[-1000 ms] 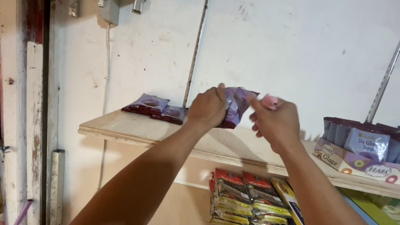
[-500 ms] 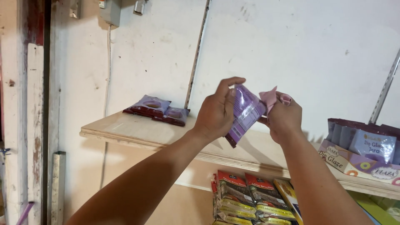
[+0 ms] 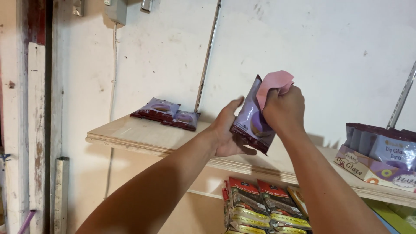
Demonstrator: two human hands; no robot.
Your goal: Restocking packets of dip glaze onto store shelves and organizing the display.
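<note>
The left hand [image 3: 227, 134] now cupped the purple packet [image 3: 251, 119] from behind, raised above the shelf [image 3: 143, 136]; the right hand [image 3: 284, 108] stayed clenched around a pink cloth [image 3: 273, 82] against it.

two bare forearms come up from the bottom edge of the view, with no sleeves, no watch and no bracelet on them. the left hand [image 3: 227, 134] wears no glove and no ring that can be seen. the right hand [image 3: 284, 110] is also without glove, and its knuckles and wrist are bare. both arms look slim, and both wrists are narrow.
</note>
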